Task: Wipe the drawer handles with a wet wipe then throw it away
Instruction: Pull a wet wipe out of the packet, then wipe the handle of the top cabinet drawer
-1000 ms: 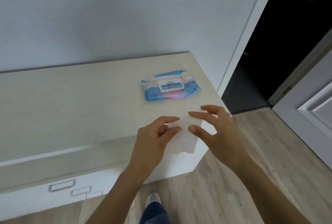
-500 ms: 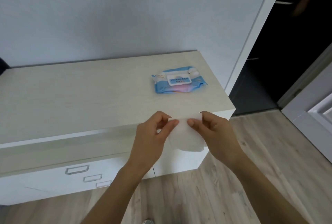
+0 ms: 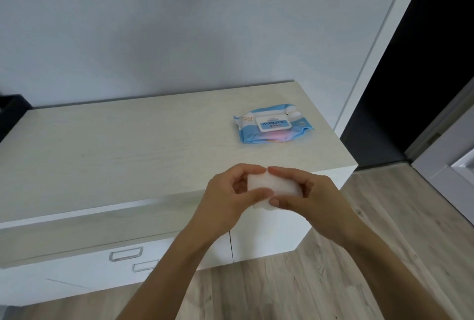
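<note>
We record the cabinet [image 3: 128, 152], the wipe pack [image 3: 273, 125] lying on its top. The left hand [image 3: 230, 199] and right hand [image 3: 315, 199], fingers curled, pinch the folded wet wipe [image 3: 272, 186] between them above the front edge. The drawer handles [image 3: 125, 254] sit below, unwiped. Risk, in our judgement: a thick wad skims the handles' inner edges or slips loose.

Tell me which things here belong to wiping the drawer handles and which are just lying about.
For the job:
wet wipe, held between left hand and right hand
drawer handles on the dresser
wipes pack on its top

Just there:
dark object at the left edge
white door at right
</note>
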